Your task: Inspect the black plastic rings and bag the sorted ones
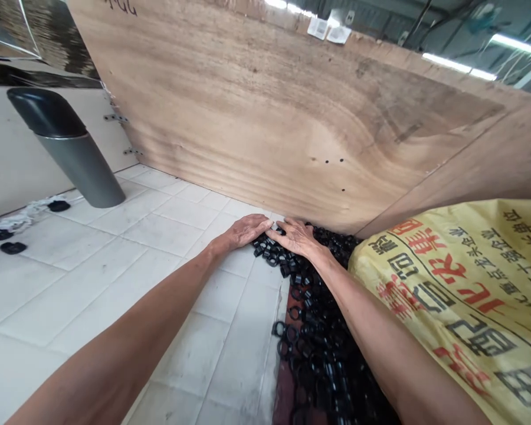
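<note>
Both my arms reach forward to the far edge of a pile of small black ring-shaped parts (pixel 323 330). My left hand (pixel 248 230) lies low over the white tiled surface (pixel 194 206) at the pile's left tip, its fingers together and pointing right. My right hand (pixel 294 236) rests on the black parts with its fingers spread, pointing left. The fingertips of both hands nearly meet, with some black parts just below them. Neither hand shows a part lifted off the surface.
A plywood board (pixel 248 118) stands behind my hands. On the right lies a yellow printed sack (pixel 460 283). A grey bottle with a black lid (pixel 79 153) stands at the left, near loose black pieces (pixel 13 248) and white scraps (pixel 26 215).
</note>
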A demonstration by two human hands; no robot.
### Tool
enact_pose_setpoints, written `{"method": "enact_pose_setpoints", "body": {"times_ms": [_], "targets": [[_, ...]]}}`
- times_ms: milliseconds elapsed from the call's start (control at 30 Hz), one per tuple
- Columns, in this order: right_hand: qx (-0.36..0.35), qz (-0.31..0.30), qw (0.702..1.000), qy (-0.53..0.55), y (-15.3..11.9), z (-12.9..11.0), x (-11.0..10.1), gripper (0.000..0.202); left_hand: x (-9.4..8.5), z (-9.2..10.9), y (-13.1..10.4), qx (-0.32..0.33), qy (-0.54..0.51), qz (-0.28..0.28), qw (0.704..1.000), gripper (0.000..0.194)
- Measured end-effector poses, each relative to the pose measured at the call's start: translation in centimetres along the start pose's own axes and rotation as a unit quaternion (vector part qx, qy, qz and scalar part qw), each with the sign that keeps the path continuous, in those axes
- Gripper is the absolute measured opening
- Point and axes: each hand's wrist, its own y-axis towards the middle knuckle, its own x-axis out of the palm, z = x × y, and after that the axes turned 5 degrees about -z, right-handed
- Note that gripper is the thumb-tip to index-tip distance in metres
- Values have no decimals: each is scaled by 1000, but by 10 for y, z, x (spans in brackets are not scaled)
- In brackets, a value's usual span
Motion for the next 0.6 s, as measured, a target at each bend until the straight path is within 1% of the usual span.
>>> {"method": "enact_pose_setpoints", "body": {"times_ms": [67, 167, 267, 367, 433, 533, 600], "targets": [[-40, -27, 999, 9, -3, -7, 2, 56, 5, 8, -10, -12, -2, 1, 1000, 51], [-111, -32, 993, 13, -15, -19, 8, 57, 16, 24, -36, -15, 10, 3, 1000, 54], [-171, -36, 985, 8, -36, -29, 14, 55, 27, 41, -71, -15, 47, 23, 999, 53], [-241, -31, 970, 5, -60, -38, 20, 55, 39, 60, -111, -55, 90, 53, 993, 54], [-294, -24, 955, -1, -76, -43, 24, 54, 47, 75, -136, -67, 109, 62, 990, 55], [-360, -20, 933, -16, -100, -50, 28, 52, 63, 98, -170, -76, 136, 81, 984, 57], [-384, -24, 922, -33, -115, -53, 29, 49, 77, 114, -189, -96, 153, 98, 979, 59]]}}
